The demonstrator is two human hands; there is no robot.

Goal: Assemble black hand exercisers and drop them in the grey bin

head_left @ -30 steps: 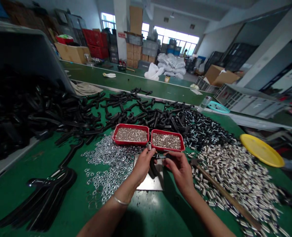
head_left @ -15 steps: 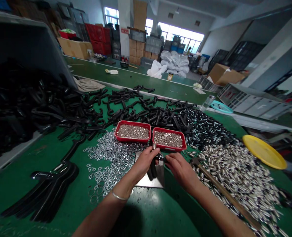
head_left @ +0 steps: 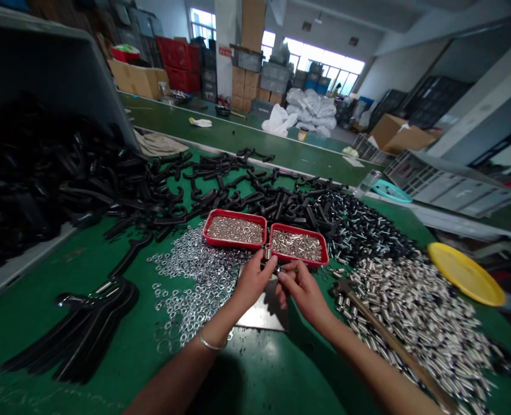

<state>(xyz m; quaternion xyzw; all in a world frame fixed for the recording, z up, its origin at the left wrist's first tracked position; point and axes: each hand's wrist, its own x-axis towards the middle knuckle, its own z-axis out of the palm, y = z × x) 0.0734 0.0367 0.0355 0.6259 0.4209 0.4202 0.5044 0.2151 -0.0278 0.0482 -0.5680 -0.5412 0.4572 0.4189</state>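
Left hand (head_left: 252, 283), right hand (head_left: 304, 298) (almost touching)

A long green table (head_left: 30, 323)
Black hooks (head_left: 255, 202), silver rings (head_left: 190, 282), silver tubes (head_left: 415, 323), two red trays (head_left: 233, 229) and a hammer (head_left: 394, 346) lie right on it.

Red trays (head_left: 235, 246) with silver contents, shiny silver washers (head_left: 195, 282) in a loose speckled spread, matte black hooks (head_left: 255, 202) in a tangled heap. Silver tubes (head_left: 415, 311) glint in a dense, dark-flecked pile. Green bench (head_left: 30, 328), yellow plate (head_left: 466, 274), dull grey steel sheet (head_left: 262, 314), brown hammer handle (head_left: 394, 340), teal lid (head_left: 391, 191), red crates (head_left: 175, 57) farther back.
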